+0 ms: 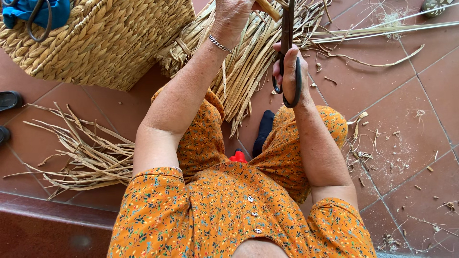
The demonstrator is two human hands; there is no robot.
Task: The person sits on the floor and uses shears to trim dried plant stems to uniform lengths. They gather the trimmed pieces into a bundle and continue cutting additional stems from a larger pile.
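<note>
Trimming step: right hand grips scissors above the straw bundle, left hand pinches a stalk; next cut needs the blades squarely on it.

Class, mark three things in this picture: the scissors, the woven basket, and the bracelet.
scissors (287,71): head view, on the dark handle loops around the right hand's fingers.
woven basket (110,43): head view, on its braided side wall.
bracelet (219,44): head view, on the silver chain at the left wrist.

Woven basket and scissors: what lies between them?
In the head view, the left hand and forearm, plus a bundle of dried straw, lie between the woven basket and the scissors.
</note>
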